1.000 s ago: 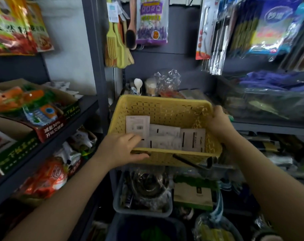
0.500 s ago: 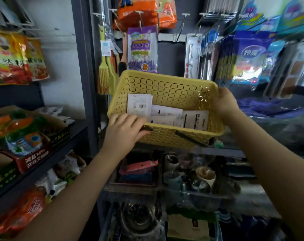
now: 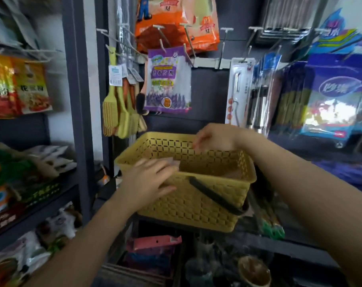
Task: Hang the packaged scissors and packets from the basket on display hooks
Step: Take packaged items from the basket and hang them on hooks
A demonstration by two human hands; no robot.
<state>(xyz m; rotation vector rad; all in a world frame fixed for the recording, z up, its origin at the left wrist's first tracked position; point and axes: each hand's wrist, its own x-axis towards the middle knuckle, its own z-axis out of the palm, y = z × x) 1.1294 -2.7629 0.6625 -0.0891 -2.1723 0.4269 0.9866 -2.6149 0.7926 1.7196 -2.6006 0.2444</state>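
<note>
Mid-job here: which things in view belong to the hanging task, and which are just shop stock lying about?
Job:
yellow basket
left hand on its near rim
right hand reaching in over the far rim
bare display hooks

Just stock:
purple packet
yellow brushes
orange bags
blue packs
</note>
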